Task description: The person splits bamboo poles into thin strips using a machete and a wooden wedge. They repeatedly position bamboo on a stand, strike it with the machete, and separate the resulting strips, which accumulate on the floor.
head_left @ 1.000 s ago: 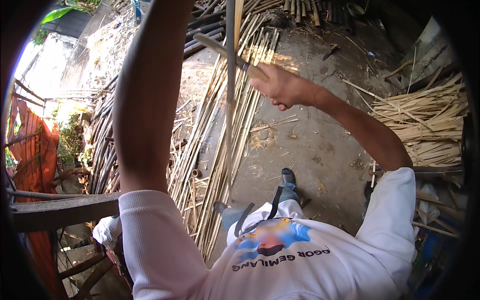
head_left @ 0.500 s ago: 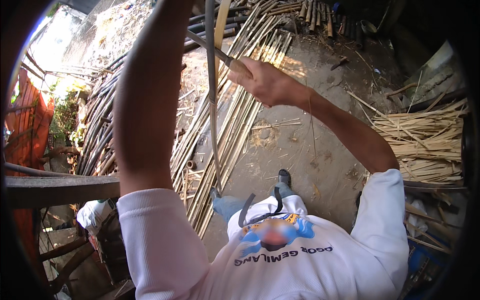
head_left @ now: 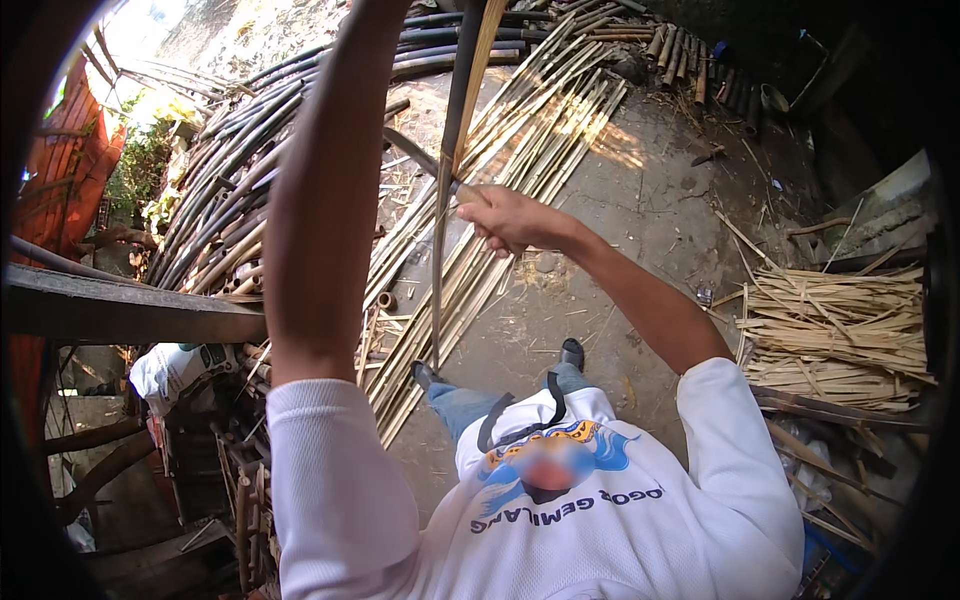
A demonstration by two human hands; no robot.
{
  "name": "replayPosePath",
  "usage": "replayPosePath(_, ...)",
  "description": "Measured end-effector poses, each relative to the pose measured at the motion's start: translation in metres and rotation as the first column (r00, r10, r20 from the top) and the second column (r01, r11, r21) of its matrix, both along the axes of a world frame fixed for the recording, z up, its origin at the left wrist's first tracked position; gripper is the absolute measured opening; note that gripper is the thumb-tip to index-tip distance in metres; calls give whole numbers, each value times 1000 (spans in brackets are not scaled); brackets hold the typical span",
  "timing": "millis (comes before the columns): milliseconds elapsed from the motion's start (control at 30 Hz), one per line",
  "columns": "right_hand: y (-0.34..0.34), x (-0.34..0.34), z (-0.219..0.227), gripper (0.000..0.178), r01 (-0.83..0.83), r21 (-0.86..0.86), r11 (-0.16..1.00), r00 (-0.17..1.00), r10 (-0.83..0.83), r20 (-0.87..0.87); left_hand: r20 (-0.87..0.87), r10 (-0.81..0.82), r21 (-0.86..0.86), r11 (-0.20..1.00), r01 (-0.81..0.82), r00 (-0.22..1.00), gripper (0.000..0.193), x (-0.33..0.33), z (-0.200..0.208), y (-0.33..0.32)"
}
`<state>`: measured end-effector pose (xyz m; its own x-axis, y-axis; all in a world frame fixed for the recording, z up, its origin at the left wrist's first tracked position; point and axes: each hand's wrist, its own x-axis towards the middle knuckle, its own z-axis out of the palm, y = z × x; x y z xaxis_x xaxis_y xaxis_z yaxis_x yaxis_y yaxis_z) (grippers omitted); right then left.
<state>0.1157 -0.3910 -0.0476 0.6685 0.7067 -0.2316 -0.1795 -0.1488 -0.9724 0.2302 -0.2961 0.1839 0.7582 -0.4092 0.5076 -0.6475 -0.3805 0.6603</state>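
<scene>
The left arm (head_left: 325,200) reaches up, nearly straight, left of the long strip (head_left: 440,270); the left hand is out of view. The right arm (head_left: 640,290) bends at the elbow, right of the strip, with the right hand (head_left: 508,218) just beside it, fingers curled closed. The left foot (head_left: 423,375) is near the strip's lower end, the right foot (head_left: 572,352) farther right.

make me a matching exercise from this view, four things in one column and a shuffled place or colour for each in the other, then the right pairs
Things:
1. knife
2. sheet at the far left
3. stack of short pale strips
4. trousers

Places and colours:
A. blue
B. toward the right edge of the picture
C. held in the right hand
D. orange

Right pairs: 1-C, 2-D, 3-B, 4-A
</scene>
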Motion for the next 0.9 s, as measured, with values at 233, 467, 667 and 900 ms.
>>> replayPosePath(233,69,16,4,24,139,-48,989,986,-134,94,-253,394,195,915,-352,883,44,-27,-149,108)
replayPosePath(467,145,-7,16,22,488,-324,810,623,-63,780,-191,447,41,893,-448,874,48,-26,-142,172)
replayPosePath(667,195,-48,27,24,208,-224,952,977,-193,86,-183,441,-14,893,-451,879,34,-33,-133,221)
replayPosePath(900,234,-65,-12,19,205,-186,961,950,-150,273,-307,276,-129,936,-327,911,36,-67,-111,268)
